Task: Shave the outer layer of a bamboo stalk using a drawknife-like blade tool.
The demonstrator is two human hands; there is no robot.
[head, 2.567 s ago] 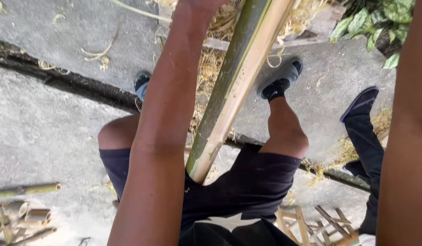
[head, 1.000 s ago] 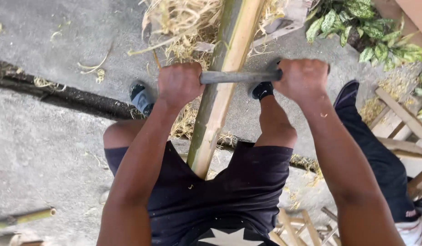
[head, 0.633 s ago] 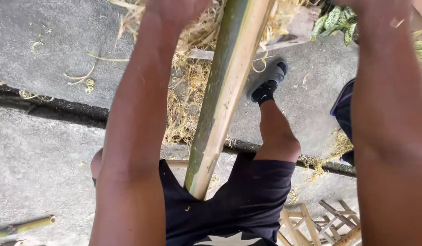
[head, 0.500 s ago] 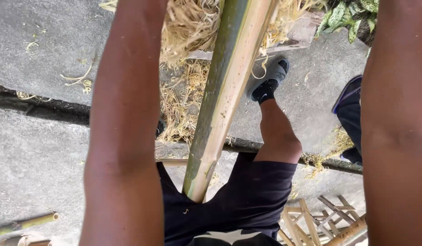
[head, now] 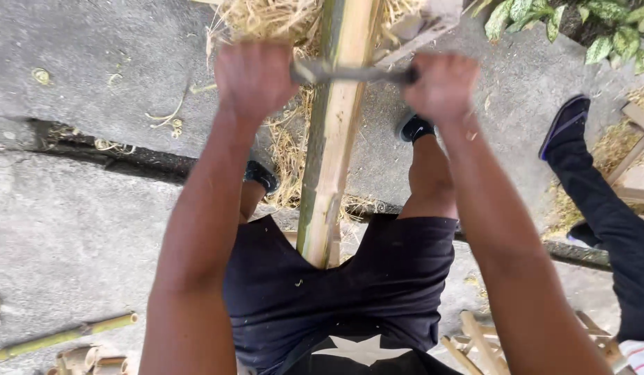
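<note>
Both fists on a two-handled blade, bamboo pole between my knees.

My left hand (head: 256, 76) is curled tight round one end of the metal blade (head: 353, 72); my right hand (head: 441, 85) is clenched round the other end. The blade lies crosswise on the bamboo pole (head: 334, 153), touching its upper face, so an even grip on both sides likely keeps the edge square to the grain. The pole runs away from me, its near end resting against my dark shorts (head: 336, 298) between my thighs, probably to brace it. Dry shavings (head: 287, 149) lie heaped beside the pole on the concrete (head: 72, 229). Another person's leg (head: 607, 208) stands apart on my right. A thin green stick (head: 61, 337) lies by my left side, well clear.
</note>
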